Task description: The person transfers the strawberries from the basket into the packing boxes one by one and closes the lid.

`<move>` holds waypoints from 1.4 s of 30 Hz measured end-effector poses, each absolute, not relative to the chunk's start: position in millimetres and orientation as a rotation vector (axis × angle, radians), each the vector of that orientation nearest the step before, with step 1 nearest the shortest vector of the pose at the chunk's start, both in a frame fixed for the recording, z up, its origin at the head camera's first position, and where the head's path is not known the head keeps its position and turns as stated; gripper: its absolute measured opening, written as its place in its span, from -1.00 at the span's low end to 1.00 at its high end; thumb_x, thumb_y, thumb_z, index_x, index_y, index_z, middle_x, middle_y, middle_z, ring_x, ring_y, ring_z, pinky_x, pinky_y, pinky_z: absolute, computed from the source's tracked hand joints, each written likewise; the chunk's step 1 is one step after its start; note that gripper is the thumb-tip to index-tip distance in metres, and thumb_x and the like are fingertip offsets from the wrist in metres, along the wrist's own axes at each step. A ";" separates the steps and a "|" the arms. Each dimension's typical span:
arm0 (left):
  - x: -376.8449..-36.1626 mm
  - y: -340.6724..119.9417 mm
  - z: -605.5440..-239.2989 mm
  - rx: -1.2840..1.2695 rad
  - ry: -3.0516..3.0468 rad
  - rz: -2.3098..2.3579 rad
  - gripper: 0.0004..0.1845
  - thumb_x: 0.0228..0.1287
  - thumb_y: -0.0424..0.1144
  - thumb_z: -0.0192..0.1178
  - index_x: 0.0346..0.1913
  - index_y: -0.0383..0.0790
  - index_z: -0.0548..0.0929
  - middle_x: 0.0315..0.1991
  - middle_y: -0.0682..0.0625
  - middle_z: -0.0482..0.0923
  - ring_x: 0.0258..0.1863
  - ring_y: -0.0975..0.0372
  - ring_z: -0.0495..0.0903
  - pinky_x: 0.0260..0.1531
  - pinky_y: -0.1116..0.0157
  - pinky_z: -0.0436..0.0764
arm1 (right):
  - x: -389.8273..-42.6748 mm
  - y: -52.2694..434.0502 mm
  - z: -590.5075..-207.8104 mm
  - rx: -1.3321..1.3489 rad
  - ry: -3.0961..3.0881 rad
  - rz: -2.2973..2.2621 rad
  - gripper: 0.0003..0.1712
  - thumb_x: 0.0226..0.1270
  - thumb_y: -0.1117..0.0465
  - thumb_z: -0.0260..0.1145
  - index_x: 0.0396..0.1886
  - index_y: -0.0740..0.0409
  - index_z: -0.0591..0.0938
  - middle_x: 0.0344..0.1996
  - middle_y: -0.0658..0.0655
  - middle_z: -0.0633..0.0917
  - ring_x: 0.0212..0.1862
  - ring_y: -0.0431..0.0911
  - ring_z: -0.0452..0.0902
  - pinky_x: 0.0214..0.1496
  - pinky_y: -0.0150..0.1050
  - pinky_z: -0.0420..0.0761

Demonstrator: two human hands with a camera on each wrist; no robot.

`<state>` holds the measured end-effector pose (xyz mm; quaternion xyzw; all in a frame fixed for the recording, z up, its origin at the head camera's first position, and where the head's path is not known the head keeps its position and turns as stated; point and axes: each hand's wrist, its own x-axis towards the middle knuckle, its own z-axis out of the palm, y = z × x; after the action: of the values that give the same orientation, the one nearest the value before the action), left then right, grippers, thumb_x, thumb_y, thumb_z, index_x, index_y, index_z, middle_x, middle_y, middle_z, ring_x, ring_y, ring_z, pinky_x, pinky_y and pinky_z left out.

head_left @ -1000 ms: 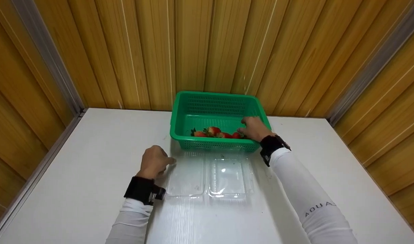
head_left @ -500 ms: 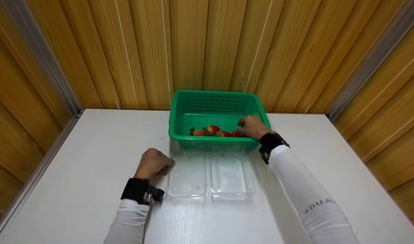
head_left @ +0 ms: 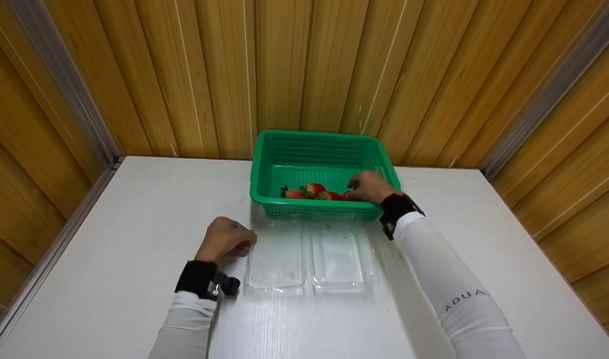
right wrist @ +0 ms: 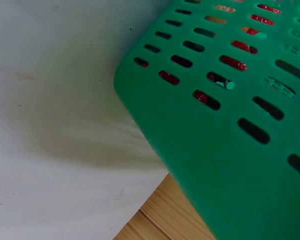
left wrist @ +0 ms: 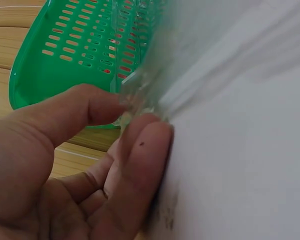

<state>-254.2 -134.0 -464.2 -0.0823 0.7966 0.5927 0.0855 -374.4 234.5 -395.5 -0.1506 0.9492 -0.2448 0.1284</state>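
A clear plastic clamshell container (head_left: pixel 277 262) lies opened flat on the table, its two halves side by side. My left hand (head_left: pixel 226 238) pinches its left edge; in the left wrist view the thumb and index finger (left wrist: pixel 147 150) meet at the clear plastic. Behind the container stands a green perforated basket (head_left: pixel 322 208), with several red strawberries (head_left: pixel 313 189) along its near side. My right hand (head_left: pixel 370 186) reaches over the basket's near right rim, fingers bent down at the rightmost strawberry. That strawberry is mostly hidden by the hand, and the right wrist view shows only the basket wall.
The white table (head_left: pixel 150 234) runs up to wood-patterned panels (head_left: pixel 279 65) at the back and on both sides. The basket stands close to the back panel. Its near wall borders the far edge of the container.
My right hand has shifted slightly and lowered over the rightmost strawberry, covering more of it. My left hand's thumb and fingers have drawn together at the container's edge.
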 end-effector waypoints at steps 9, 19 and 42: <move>-254.6 -134.9 -461.8 -0.218 2.329 1.811 -0.88 0.12 -0.42 0.43 -0.35 -0.47 0.77 -0.50 -0.14 0.69 -0.57 0.16 0.71 -0.52 0.29 0.77 | -376.5 234.0 -395.5 -0.452 2.758 -0.665 -0.57 0.51 0.28 0.40 0.24 0.46 0.67 0.19 0.41 0.69 0.26 0.25 0.55 0.31 0.14 0.63; -258.2 -138.0 -458.7 -0.209 2.263 1.834 -0.81 0.18 -0.40 0.48 -0.24 -0.50 0.78 -0.42 -0.16 0.72 -0.52 0.18 0.72 -0.45 0.31 0.79 | -380.3 233.4 -393.5 -0.465 2.763 -0.646 -0.59 0.50 0.31 0.38 0.23 0.46 0.67 0.19 0.42 0.69 0.26 0.26 0.56 0.31 0.14 0.63; -257.8 -152.1 -477.0 -0.215 2.034 1.963 -0.68 0.26 -0.24 0.54 -0.05 -0.40 0.79 -0.34 -0.10 0.74 -0.44 0.22 0.76 -0.29 0.31 0.80 | -378.5 230.9 -393.8 -0.451 2.784 -0.667 -0.53 0.49 0.29 0.40 0.28 0.45 0.64 0.16 0.41 0.69 0.16 0.19 0.57 0.28 0.11 0.65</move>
<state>-257.8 -152.1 -477.0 -0.0748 0.7090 0.6844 0.1528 -378.5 230.9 -393.8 -0.1546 0.9535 -0.2283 0.1213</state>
